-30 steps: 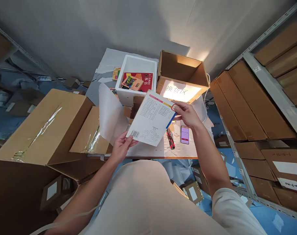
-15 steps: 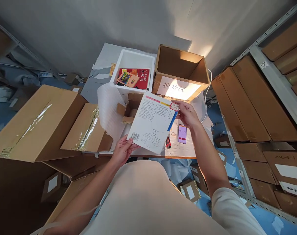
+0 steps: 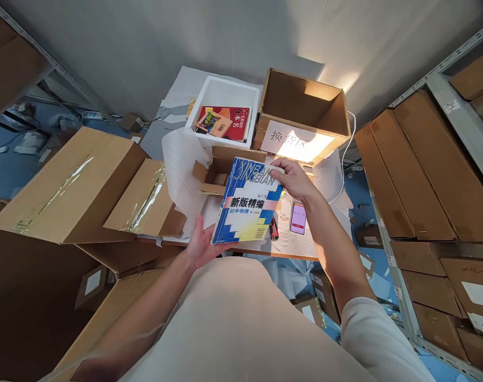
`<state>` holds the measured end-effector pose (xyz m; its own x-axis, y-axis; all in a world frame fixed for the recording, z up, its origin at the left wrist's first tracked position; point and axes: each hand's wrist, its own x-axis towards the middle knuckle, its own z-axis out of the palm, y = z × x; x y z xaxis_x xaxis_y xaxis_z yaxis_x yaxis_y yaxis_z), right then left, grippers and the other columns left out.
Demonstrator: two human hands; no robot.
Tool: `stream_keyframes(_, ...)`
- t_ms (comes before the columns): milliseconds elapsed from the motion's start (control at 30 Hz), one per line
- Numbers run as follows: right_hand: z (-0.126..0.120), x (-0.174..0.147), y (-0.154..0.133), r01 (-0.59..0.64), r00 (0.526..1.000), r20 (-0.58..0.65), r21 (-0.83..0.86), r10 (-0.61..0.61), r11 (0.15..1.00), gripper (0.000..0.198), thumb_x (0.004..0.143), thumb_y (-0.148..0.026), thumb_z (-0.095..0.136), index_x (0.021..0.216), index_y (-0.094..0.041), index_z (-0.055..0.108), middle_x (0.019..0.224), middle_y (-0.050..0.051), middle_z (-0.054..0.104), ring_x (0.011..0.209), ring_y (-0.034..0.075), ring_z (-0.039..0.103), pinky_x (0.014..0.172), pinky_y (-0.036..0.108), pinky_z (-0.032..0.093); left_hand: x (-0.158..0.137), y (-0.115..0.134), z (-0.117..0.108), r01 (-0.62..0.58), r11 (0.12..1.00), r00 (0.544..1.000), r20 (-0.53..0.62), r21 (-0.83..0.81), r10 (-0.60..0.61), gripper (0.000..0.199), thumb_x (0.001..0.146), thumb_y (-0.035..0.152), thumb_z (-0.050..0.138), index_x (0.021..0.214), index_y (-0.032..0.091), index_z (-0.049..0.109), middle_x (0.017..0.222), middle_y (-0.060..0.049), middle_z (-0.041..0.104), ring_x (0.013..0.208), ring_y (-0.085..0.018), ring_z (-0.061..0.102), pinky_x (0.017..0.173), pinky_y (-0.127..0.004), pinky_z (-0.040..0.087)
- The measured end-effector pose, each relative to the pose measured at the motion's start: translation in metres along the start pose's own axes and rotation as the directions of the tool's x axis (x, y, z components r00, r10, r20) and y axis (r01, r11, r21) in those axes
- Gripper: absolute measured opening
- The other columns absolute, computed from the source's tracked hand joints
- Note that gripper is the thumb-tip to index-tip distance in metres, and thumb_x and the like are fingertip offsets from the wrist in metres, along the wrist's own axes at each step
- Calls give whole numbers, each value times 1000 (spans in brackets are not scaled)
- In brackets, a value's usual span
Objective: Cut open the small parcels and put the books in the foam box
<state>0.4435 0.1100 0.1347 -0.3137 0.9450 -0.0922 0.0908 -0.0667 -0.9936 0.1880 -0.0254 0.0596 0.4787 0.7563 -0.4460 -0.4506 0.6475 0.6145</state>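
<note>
A book (image 3: 247,217) is pinched at its upper right corner between the thumb and fingers of the right hand (image 3: 291,178). The left hand (image 3: 201,245) is held palm up, thumb spread, fingers under the lower left corner. The thin paperback is tilted, glossy blue-and-white cover up, above the table (image 3: 305,247)'s near side. White foam (image 3: 181,172) is curled beside a small open carton (image 3: 212,189). In a white box (image 3: 221,142), a red book (image 3: 242,122) is overlapped by a smaller book (image 3: 221,127).

Book (image 3: 247,204) hid parts of our left hand (image 3: 203,246) and the red tool (image 3: 275,231) | we found digits on the phone (image 3: 298,217) too small to read | right edge cropped the shelf (image 3: 464,135)
</note>
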Motion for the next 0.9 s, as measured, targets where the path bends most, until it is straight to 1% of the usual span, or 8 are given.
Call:
stream_keyframes(133, 6, 5, -3, -20, 995, -99, -41, 16, 999, 36, 73, -49, 73, 95, -21, 66, 80, 2, 66, 64, 12, 58, 53, 25, 47, -5, 12, -17, -169, 938, 967, -132, 302, 217, 55, 67, 51, 76, 110, 18, 67, 109, -9, 72, 99, -25, 67, 86, -36, 55)
stream_keyframes(200, 9, 7, -5, -22, 991, -130, -7, 21, 1000, 39, 74, -53, 70, 97, -21, 67, 79, 1, 67, 64, 12, 59, 53, 26, 50, -5, 17, -25, -197, 923, 948, -174, 330, 265, 54, 67, 48, 77, 111, 19, 66, 105, -7, 73, 94, -23, 69, 83, -34, 56)
stream_keyframes(300, 11, 8, -11, -68, 992, -109, 28, 71, 997, 44, 76, -56, 67, 105, -23, 67, 82, 1, 69, 66, 12, 63, 54, 27, 54, -4, 25, -35, -196, 947, 947, -203, 254, 251, 56, 68, 50, 76, 112, 18, 64, 99, -7, 74, 85, -22, 71, 76, -34, 58)
stream_keyframes(467, 11, 16, -19, -180, 983, -39, -52, 178, 982, 48, 79, -53, 64, 119, -26, 64, 84, 1, 70, 58, 11, 64, 49, 25, 56, -7, 42, -49, -150, 970, 960, -207, 192, 189, 57, 65, 47, 79, 111, 17, 64, 92, -5, 75, 76, -19, 72, 69, -29, 58)
stream_keyframes(667, 27, 34, -18, -268, 963, 27, -55, 270, 962, 59, 77, -45, 68, 131, -29, 53, 84, 2, 72, 56, 14, 67, 45, 25, 56, 0, 56, -65, -107, 982, 979, -153, 159, 131, 57, 71, 47, 75, 119, 19, 60, 95, -5, 74, 78, -18, 72, 72, -30, 58)
stream_keyframes(800, 34, 51, -18, -221, 971, -90, 24, 222, 975, 54, 75, -46, 70, 123, -26, 55, 68, -2, 68, 48, 13, 63, 43, 24, 54, 9, 61, -83, -154, 969, 977, -117, 193, 179, 57, 77, 53, 67, 122, 19, 57, 102, -8, 73, 87, -20, 71, 87, -36, 55)
stream_keyframes(867, 31, 67, -17, -151, 968, -193, 70, 162, 986, 53, 72, -45, 72, 119, -27, 55, 71, -4, 68, 48, 12, 62, 44, 24, 55, 10, 67, -95, -239, 905, 948, -118, 351, 296, 58, 81, 54, 62, 126, 18, 54, 110, -12, 70, 100, -23, 68, 94, -39, 51)
stream_keyframes(900, 28, 79, -15, -98, 958, -261, 95, 119, 991, 53, 72, -45, 72, 118, -28, 53, 74, -4, 68, 48, 11, 62, 45, 24, 55, 10, 72, -102, -273, 829, 920, -121, 489, 374, 58, 82, 54, 60, 128, 18, 53, 117, -14, 67, 108, -25, 65, 97, -41, 50)
